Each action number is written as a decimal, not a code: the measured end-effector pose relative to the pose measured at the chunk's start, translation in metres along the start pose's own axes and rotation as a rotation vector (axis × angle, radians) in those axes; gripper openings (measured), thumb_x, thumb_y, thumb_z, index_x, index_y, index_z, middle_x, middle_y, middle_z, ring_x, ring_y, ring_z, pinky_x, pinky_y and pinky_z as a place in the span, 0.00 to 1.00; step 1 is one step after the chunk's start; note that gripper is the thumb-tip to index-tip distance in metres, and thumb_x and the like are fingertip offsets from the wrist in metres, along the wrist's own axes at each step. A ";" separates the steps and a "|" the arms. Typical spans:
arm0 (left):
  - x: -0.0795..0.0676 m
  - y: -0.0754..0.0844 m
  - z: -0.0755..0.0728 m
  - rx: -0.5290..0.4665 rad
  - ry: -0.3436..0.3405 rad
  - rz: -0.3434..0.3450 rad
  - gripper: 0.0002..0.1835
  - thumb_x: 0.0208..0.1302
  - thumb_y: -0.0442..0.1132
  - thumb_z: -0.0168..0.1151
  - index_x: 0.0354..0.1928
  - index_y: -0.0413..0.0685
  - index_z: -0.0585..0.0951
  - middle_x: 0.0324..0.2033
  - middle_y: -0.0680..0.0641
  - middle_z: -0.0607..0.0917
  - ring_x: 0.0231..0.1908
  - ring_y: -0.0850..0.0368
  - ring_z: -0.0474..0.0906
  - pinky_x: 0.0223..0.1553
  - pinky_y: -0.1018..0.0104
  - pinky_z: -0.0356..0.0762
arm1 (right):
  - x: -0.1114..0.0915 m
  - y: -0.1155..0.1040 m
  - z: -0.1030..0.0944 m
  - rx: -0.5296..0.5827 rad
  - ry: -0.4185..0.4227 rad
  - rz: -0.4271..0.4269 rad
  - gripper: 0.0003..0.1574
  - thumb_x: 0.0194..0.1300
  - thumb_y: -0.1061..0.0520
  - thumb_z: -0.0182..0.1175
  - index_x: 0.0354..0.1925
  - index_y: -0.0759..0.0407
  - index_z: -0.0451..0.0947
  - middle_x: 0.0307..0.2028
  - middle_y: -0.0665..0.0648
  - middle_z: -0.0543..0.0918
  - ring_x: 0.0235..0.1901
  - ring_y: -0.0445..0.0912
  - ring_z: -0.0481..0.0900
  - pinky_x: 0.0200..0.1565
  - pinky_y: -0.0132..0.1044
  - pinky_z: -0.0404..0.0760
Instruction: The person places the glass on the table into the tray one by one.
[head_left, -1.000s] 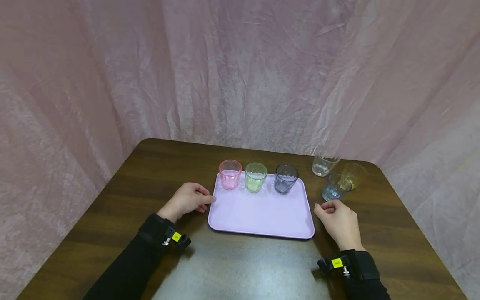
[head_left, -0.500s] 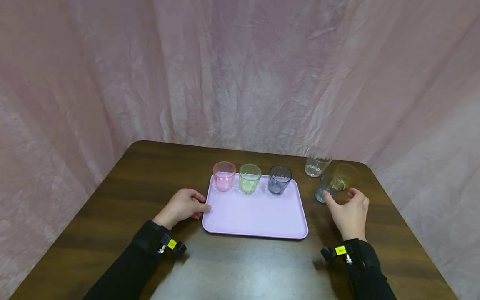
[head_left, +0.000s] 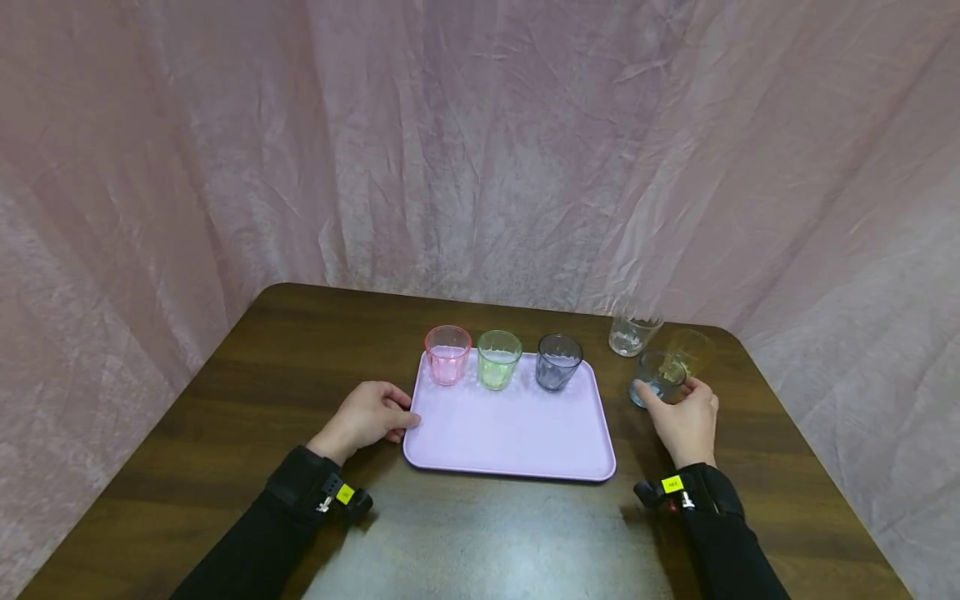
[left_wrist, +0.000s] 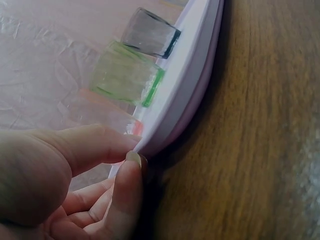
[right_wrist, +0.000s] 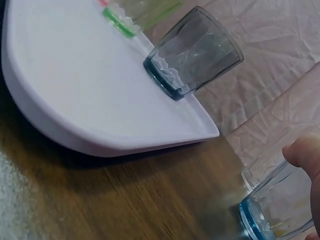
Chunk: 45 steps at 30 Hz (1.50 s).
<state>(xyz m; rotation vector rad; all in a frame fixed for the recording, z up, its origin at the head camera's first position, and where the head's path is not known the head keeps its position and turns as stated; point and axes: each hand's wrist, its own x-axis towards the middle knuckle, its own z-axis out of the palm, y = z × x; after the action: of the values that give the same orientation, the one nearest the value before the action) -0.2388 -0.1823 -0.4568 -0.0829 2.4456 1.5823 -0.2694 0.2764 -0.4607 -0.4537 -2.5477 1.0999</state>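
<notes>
My left hand (head_left: 366, 417) pinches the left rim of a lilac tray (head_left: 510, 437) between thumb and fingers, as the left wrist view shows close up. Along the tray's far side stand a pink glass (head_left: 447, 358), a green glass (head_left: 498, 362) and a dark grey glass (head_left: 558, 365), all upright. To the right of the tray, my right hand (head_left: 684, 421) holds a blue-based glass (right_wrist: 255, 220), thumb on its left side and fingers on its right. Part of that hand lies outside the right wrist view.
Behind the blue-based glass stand a clear glass (head_left: 632, 333) and a yellow glass (head_left: 688, 350), the yellow one partly hidden. Everything rests on a brown wooden table (head_left: 337, 333). A pink curtain (head_left: 480, 167) hangs just past its far edge.
My right hand has moved from in front of the blue-based glass to around it, its fingers closing on the sides. My left hand stays on the tray's rim. The head view has shifted slightly.
</notes>
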 end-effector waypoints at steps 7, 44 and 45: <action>0.000 0.000 0.000 0.006 0.011 -0.016 0.15 0.57 0.32 0.74 0.43 0.34 0.80 0.26 0.43 0.83 0.23 0.53 0.80 0.27 0.64 0.84 | 0.005 0.000 0.007 0.011 -0.001 -0.015 0.65 0.55 0.29 0.68 0.67 0.76 0.54 0.57 0.74 0.63 0.55 0.62 0.62 0.56 0.57 0.69; -0.001 -0.005 0.008 0.013 0.065 -0.033 0.15 0.56 0.33 0.74 0.44 0.36 0.81 0.25 0.44 0.83 0.24 0.53 0.80 0.28 0.65 0.84 | 0.011 -0.001 0.003 -0.031 -0.059 -0.059 0.58 0.60 0.32 0.65 0.64 0.77 0.61 0.56 0.75 0.69 0.55 0.65 0.67 0.57 0.59 0.68; -0.001 -0.004 0.008 0.013 0.065 -0.030 0.15 0.57 0.33 0.74 0.44 0.36 0.81 0.25 0.44 0.83 0.24 0.53 0.80 0.28 0.65 0.84 | 0.011 -0.002 0.002 -0.031 -0.059 -0.064 0.58 0.60 0.31 0.65 0.64 0.77 0.60 0.56 0.75 0.69 0.55 0.65 0.67 0.57 0.60 0.68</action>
<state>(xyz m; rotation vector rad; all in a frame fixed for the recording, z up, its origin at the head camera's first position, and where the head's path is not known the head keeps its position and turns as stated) -0.2360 -0.1774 -0.4634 -0.1714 2.4914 1.5746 -0.2806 0.2781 -0.4583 -0.3490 -2.6144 1.0680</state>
